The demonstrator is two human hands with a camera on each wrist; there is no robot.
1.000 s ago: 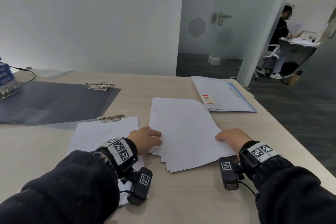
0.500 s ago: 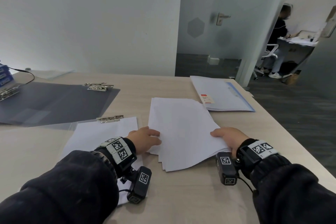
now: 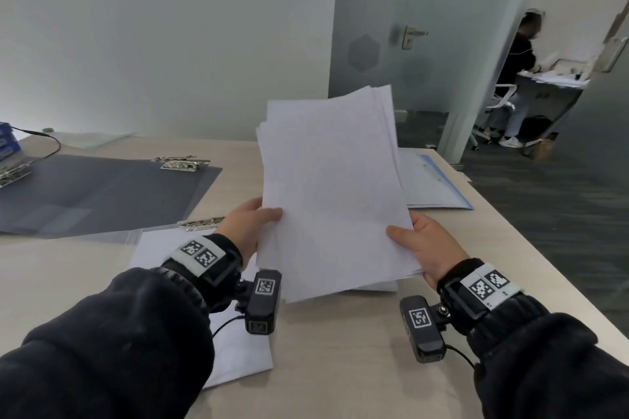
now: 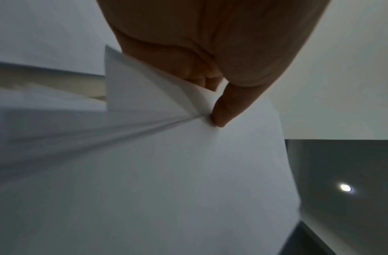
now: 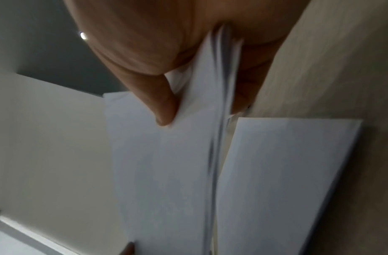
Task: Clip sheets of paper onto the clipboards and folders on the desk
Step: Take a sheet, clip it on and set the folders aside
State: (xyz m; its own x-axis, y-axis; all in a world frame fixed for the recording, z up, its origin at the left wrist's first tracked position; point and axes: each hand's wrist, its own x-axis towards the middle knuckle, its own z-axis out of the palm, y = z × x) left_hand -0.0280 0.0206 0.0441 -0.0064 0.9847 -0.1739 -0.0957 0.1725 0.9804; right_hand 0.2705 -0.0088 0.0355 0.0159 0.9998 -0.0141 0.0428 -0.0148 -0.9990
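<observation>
Both hands hold a stack of white paper (image 3: pixel 330 187) tilted up above the desk. My left hand (image 3: pixel 258 218) pinches its left edge, thumb on the front; the left wrist view shows that thumb (image 4: pixel 221 112) pressed on the top sheet (image 4: pixel 166 172). My right hand (image 3: pixel 413 238) grips the right edge, and in the right wrist view the stack (image 5: pixel 177 172) sits between the thumb (image 5: pixel 164 110) and the fingers behind. A few sheets (image 3: pixel 374 287) lie on the desk under the stack. A clear clipboard (image 3: pixel 160 248) with a sheet under its metal clip (image 3: pixel 202 223) lies at the left.
A dark grey clipboard (image 3: pixel 102 194) with a metal clip (image 3: pixel 182 163) lies at the back left, another clip (image 3: pixel 13 173) at the far left edge. A white folder with a blue spine (image 3: pixel 432 184) lies behind the stack on the right. A person sits beyond the doorway.
The stack lay flat on the desk with both hands at its sides. Now both hands have lifted it and tipped it up toward me, leaving a few sheets below.
</observation>
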